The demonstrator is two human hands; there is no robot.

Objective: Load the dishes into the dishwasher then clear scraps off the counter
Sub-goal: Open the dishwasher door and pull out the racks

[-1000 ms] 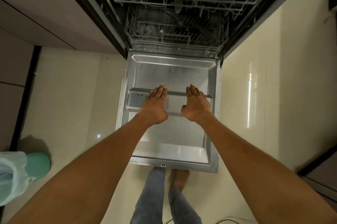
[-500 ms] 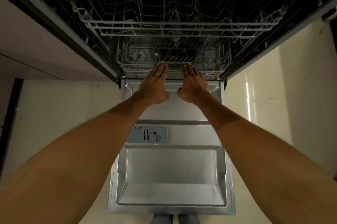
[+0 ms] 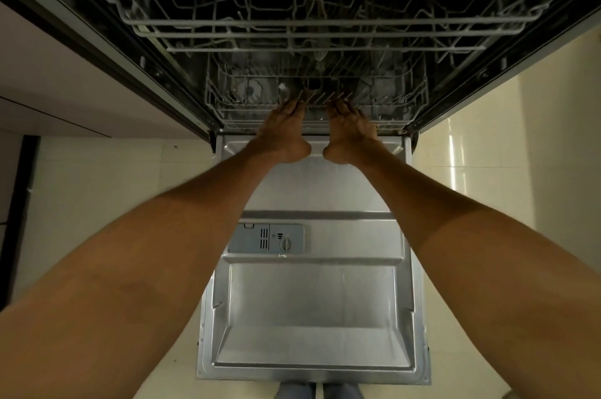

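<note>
The dishwasher stands open, its steel door (image 3: 312, 301) folded flat toward me with the detergent dispenser (image 3: 266, 238) on it. Inside, the upper wire rack (image 3: 325, 24) sits above the lower wire rack (image 3: 390, 99); both look bare of dishes. My left hand (image 3: 283, 132) and my right hand (image 3: 349, 132) reach side by side over the door. Their fingers lie on the front rim of the lower rack, the fingertips bending over its wire. No dishes or scraps are in view.
Cream floor tiles (image 3: 97, 187) lie on both sides of the door. A pale cabinet front (image 3: 48, 73) runs along the left and a dark vertical strip (image 3: 19, 219) at the far left. My jeans (image 3: 318, 392) show below the door's edge.
Both hands have moved forward from above the door's inner panel to the front of the lower rack. My view has tilted up and closer into the dishwasher.
</note>
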